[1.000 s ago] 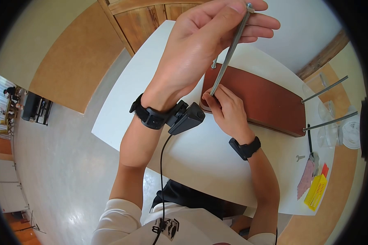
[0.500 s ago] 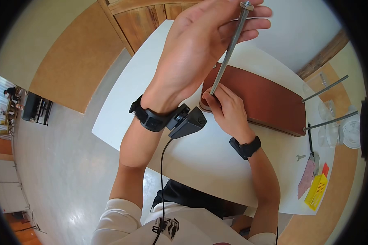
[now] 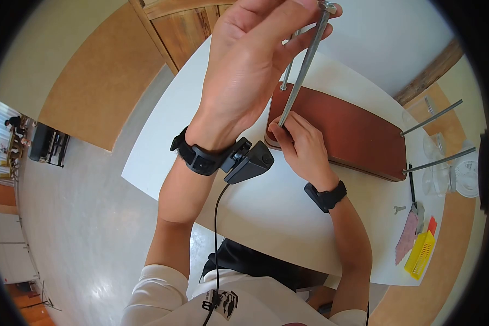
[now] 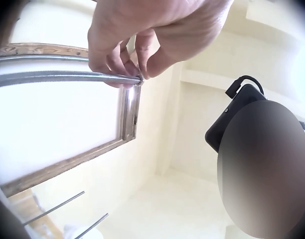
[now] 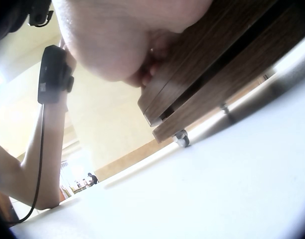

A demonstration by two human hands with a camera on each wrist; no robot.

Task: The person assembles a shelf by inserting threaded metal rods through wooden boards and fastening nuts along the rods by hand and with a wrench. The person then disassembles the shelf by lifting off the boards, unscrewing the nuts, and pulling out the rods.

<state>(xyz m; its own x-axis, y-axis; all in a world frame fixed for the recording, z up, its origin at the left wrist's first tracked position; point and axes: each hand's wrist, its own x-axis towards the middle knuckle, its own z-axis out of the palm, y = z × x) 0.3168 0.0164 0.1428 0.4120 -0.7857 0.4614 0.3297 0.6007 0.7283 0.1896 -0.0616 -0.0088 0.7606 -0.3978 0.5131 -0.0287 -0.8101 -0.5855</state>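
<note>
A long threaded rod (image 3: 305,65) rises from the near left corner of a reddish-brown board (image 3: 358,127). My left hand (image 3: 239,70) is at its top end, thumb and fingertips bent against a small hex nut (image 3: 327,7). The left wrist view shows those fingers curled at the nut (image 4: 139,79). Low on the rod, my right hand (image 3: 305,144) pinches it between thumb and forefinger, right at the board's corner. From the right wrist, two stacked boards (image 5: 207,74) show beside the hand, with a nut (image 5: 181,138) under the lower one; the fingertips are mostly hidden.
A second rod (image 3: 286,79) stands at the far left corner, and two more rods (image 3: 437,160) at the right end. On the white table (image 3: 255,217) lie a wrench (image 3: 399,209), a pink cloth (image 3: 407,236) and a yellow basket (image 3: 420,255). Clear containers (image 3: 434,179) stand at right.
My left hand has shifted a little leftward at the rod's top, and its fingers, earlier stretched out past the nut, are now drawn in. My right hand has stayed in place.
</note>
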